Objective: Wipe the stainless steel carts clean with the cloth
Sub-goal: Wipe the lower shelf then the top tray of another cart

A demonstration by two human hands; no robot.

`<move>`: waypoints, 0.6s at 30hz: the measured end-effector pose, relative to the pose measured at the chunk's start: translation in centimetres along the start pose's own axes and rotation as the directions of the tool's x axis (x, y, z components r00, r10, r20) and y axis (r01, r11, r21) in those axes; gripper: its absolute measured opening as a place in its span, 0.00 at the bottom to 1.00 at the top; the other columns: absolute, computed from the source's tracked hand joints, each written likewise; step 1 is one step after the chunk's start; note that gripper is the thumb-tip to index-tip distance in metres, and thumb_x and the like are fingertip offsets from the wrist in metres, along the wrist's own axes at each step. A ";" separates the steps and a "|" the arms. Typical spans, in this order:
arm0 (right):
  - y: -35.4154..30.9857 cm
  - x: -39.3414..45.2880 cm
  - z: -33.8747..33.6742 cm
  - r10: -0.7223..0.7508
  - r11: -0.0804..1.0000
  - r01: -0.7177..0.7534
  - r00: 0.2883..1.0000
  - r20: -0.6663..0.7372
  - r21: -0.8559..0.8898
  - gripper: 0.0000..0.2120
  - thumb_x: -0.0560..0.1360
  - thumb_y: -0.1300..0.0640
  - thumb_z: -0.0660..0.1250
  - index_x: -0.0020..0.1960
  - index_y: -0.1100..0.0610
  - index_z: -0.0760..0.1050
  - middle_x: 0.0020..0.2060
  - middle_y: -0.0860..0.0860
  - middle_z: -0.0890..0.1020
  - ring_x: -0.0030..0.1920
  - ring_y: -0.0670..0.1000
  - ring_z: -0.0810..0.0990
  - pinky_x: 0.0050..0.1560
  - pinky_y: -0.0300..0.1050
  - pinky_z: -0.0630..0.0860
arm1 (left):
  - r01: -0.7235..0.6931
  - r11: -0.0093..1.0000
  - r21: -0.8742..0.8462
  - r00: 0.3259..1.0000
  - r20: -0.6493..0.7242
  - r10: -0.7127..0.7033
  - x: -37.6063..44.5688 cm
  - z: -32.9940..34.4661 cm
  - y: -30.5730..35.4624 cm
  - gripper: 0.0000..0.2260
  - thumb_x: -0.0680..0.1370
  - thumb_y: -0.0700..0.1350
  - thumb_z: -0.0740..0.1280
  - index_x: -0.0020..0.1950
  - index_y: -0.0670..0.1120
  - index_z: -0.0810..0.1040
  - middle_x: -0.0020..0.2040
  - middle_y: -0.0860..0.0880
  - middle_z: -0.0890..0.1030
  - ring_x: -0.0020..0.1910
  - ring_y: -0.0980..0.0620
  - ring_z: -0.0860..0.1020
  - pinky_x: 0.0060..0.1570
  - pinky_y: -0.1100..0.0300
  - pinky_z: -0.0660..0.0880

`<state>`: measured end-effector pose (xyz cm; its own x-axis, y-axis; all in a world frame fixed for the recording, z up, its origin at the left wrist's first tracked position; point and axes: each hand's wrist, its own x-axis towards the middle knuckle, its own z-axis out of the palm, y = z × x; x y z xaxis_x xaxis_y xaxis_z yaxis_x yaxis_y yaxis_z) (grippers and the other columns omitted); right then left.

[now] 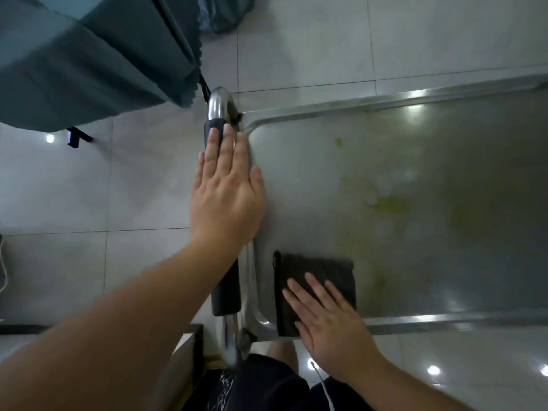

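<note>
Head cam: wiping barely begun; yellowish stains (382,203) cover cart top (474,262). Left hand (226,197) flat on handle (226,295), right hand (329,324) flat, pressing cloth (323,271).

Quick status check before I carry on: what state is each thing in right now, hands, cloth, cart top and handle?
left hand: flat, fingers straight, resting on the handle
right hand: flat, pressing the cloth
cloth: folded, dark, lying on the cart top
cart top: smeared with yellowish stains
handle: under the left hand
</note>
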<state>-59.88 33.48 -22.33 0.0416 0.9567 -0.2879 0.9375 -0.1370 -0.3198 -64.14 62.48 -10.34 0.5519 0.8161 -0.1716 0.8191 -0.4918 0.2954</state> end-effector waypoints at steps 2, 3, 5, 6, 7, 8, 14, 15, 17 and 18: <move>0.4 -1.6 0.4 0.019 1.000 -0.019 0.999 0.030 0.008 0.28 0.87 0.42 0.49 0.86 0.47 0.52 0.85 0.44 0.52 0.85 0.53 0.49 0.77 0.60 0.58 | 0.014 1.000 0.020 1.000 -0.006 -0.014 -0.1 0.0 0.0 0.29 0.88 0.59 0.42 0.88 0.50 0.45 0.88 0.54 0.40 0.83 0.59 0.33 0.80 0.58 0.33; 0.9 -1.2 0.2 0.011 1.000 -0.011 1.000 0.026 0.002 0.28 0.87 0.43 0.49 0.86 0.46 0.52 0.85 0.43 0.52 0.85 0.52 0.49 0.78 0.59 0.58 | 0.017 1.000 0.025 1.000 -0.008 -0.016 -0.1 0.0 0.1 0.29 0.88 0.59 0.43 0.88 0.50 0.46 0.88 0.54 0.40 0.83 0.60 0.33 0.80 0.59 0.33; 2.6 1.1 -0.8 -0.016 1.000 0.016 1.000 0.006 -0.003 0.28 0.87 0.43 0.50 0.86 0.46 0.53 0.85 0.43 0.52 0.85 0.52 0.50 0.79 0.58 0.57 | 0.018 0.999 0.026 1.000 -0.016 -0.018 -0.2 0.1 0.1 0.29 0.88 0.59 0.42 0.88 0.50 0.47 0.88 0.55 0.41 0.83 0.61 0.33 0.79 0.60 0.32; 3.7 2.9 -1.7 -0.021 1.000 0.021 1.000 -0.016 -0.007 0.28 0.86 0.44 0.51 0.85 0.46 0.54 0.85 0.44 0.54 0.84 0.52 0.51 0.80 0.58 0.58 | 0.023 0.999 0.024 0.999 -0.023 -0.023 -0.2 0.1 0.1 0.29 0.88 0.59 0.42 0.88 0.50 0.47 0.88 0.55 0.41 0.83 0.61 0.33 0.79 0.61 0.32; 5.0 5.0 -2.8 -0.017 1.000 0.017 0.999 -0.042 -0.011 0.28 0.86 0.44 0.52 0.85 0.47 0.57 0.84 0.44 0.56 0.84 0.52 0.52 0.80 0.58 0.59 | 0.027 0.999 0.019 0.999 -0.029 -0.027 -0.2 0.1 0.1 0.30 0.87 0.60 0.42 0.88 0.51 0.48 0.88 0.55 0.42 0.83 0.62 0.33 0.78 0.62 0.32; 6.5 7.4 -4.0 -0.005 1.000 0.004 0.997 -0.071 -0.018 0.27 0.86 0.44 0.53 0.84 0.47 0.60 0.84 0.45 0.58 0.84 0.52 0.55 0.80 0.59 0.59 | 0.026 1.000 0.014 0.999 -0.033 -0.026 -0.3 0.2 0.1 0.30 0.87 0.60 0.42 0.88 0.51 0.48 0.88 0.55 0.42 0.83 0.62 0.34 0.78 0.62 0.31; 16.1 23.3 -12.2 0.135 0.989 -0.136 0.991 -0.022 -0.055 0.29 0.85 0.41 0.47 0.85 0.45 0.53 0.85 0.43 0.52 0.85 0.51 0.48 0.82 0.53 0.44 | 0.031 0.999 0.039 0.998 -0.057 -0.028 -0.1 0.4 0.3 0.29 0.88 0.59 0.43 0.88 0.50 0.50 0.88 0.54 0.45 0.85 0.59 0.37 0.81 0.58 0.36; 17.2 24.9 -13.0 0.149 0.987 -0.150 0.989 -0.020 -0.060 0.29 0.85 0.41 0.46 0.85 0.45 0.52 0.85 0.42 0.51 0.85 0.51 0.46 0.82 0.52 0.43 | 0.030 0.998 0.048 0.998 -0.060 -0.027 0.0 0.4 0.3 0.29 0.88 0.58 0.43 0.88 0.50 0.49 0.88 0.53 0.45 0.85 0.58 0.37 0.81 0.58 0.35; 17.9 26.2 -13.7 0.156 0.985 -0.156 0.988 -0.007 -0.070 0.30 0.85 0.40 0.45 0.85 0.45 0.51 0.85 0.42 0.49 0.85 0.51 0.45 0.82 0.53 0.42 | 0.023 0.997 0.068 0.998 -0.064 -0.018 0.2 0.4 0.3 0.29 0.88 0.58 0.43 0.88 0.50 0.49 0.88 0.53 0.45 0.85 0.58 0.38 0.80 0.59 0.35; 17.7 25.8 -13.7 0.158 0.985 -0.158 0.987 -0.003 -0.073 0.30 0.85 0.40 0.45 0.85 0.46 0.51 0.85 0.43 0.49 0.85 0.51 0.45 0.82 0.53 0.42 | 0.021 0.997 0.076 0.998 -0.064 -0.016 0.2 0.3 0.4 0.29 0.88 0.58 0.43 0.88 0.50 0.49 0.88 0.53 0.45 0.85 0.57 0.38 0.80 0.59 0.35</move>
<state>-37.48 59.30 -23.07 0.1908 0.9238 -0.3319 0.9417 -0.2677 -0.2036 -63.69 62.32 -10.58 0.5272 0.8418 -0.1157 0.8402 -0.4961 0.2192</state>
